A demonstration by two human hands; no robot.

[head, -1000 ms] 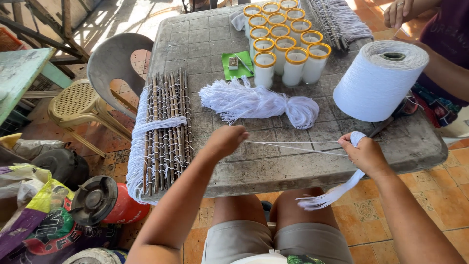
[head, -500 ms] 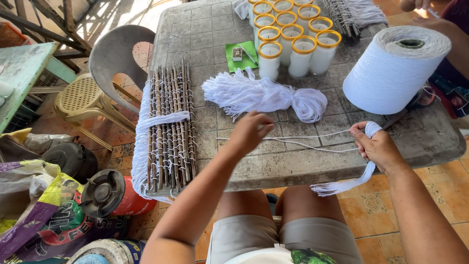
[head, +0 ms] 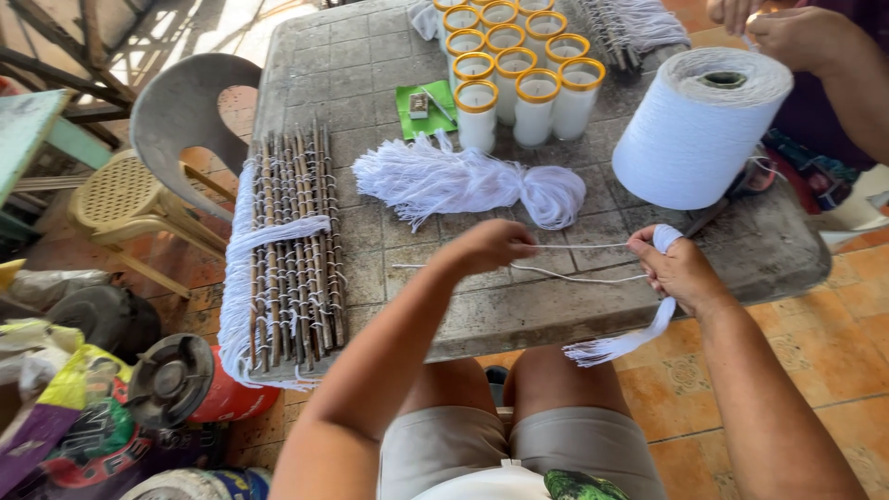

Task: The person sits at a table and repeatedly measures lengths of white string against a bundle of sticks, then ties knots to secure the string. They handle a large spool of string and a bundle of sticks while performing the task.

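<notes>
The left hand (head: 491,246) pinches a white string (head: 583,246) in a closed grip, just in front of the loose yarn bundle (head: 468,181) on the bench (head: 370,83). The right hand (head: 681,270) grasps a wound yarn tassel (head: 619,343), fingers clenched, also near the bundle.

— How do the arms lie?

— Both forearms reach forward from the lap, bare to the elbow, angled toward each other. The left hand (head: 491,245) is farther forward than the right hand (head: 681,270).

— And the left grip?

— Fingers curled in, thumb and fingertips pinched together, knuckles up.

— The right?

— A closed fist, back of the hand up, wrist bent slightly inward, thumb pressed along the forefinger. The two hands sit near each other, apart.
</notes>
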